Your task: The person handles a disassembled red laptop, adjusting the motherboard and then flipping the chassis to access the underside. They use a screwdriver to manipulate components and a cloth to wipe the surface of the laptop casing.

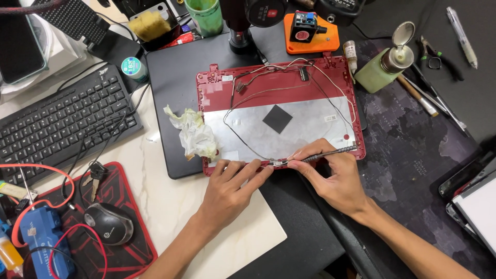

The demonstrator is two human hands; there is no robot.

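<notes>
Two hands meet at the near edge of a red plastic laptop lid shell (281,111) lying inside-up on the worktop (170,201), seen from the head camera. The left hand (230,188) has its fingers curled together, fingertips pressing a small silver connector (277,163) at the shell's lower rim. The right hand (330,173) pinches slim metal tweezers (330,152) between thumb and forefinger, their tip touching that same connector. Thin grey and black cables (243,129) loop across the shell's silver foil lining just beyond both hands. A crumpled pale tissue (195,134) lies on the shell's edge, just beyond the left hand. Further left sit a black keyboard (62,124) and a dark computer mouse (109,223) on a red-patterned mat. Well beyond the right hand stands a pale green pump bottle (380,67).
</notes>
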